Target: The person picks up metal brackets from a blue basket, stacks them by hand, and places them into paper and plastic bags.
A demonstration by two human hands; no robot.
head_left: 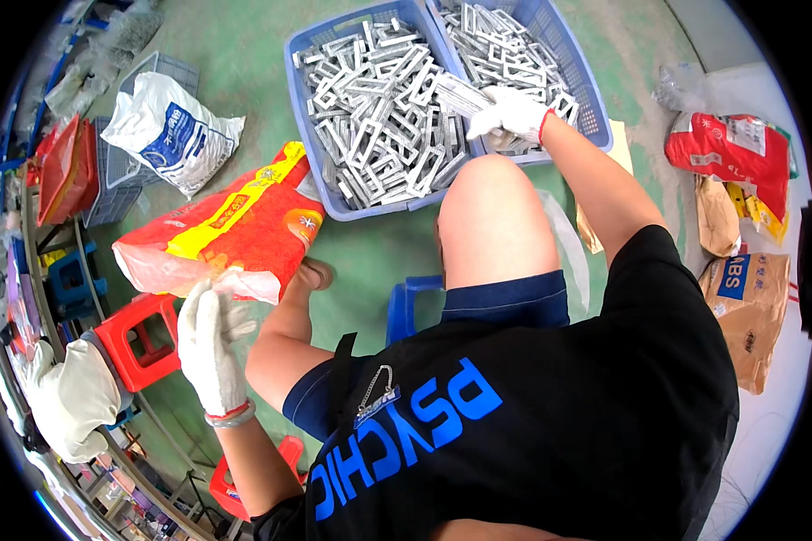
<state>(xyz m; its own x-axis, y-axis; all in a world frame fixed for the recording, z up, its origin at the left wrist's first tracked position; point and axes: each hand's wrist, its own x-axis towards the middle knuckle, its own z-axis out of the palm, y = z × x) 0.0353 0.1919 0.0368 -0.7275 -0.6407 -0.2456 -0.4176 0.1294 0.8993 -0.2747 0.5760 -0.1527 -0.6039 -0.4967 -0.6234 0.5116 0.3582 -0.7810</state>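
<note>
My right hand [512, 117], in a white knit glove, is closed around a stack of silver rectangular metal frames [461, 94]. It is over the inner edges of two blue plastic baskets, both heaped with loose frames of the same kind. The left blue basket [336, 206] stands in front of me, and the right blue basket [590, 77] touches it. My left hand [209, 347], gloved too, is held up with its fingers stretched out and holds nothing visible. Beside its fingertips is the near end of a red and yellow plastic sack [235, 221], which leans toward the left basket.
A white sack [176, 126] stands at far left near grey crates [117, 149]. Red stools [135, 343] and a cluttered shelf line the left. Brown paper sacks [749, 316] and a red bag [729, 158] lie at right. A blue stool [408, 307] is under me.
</note>
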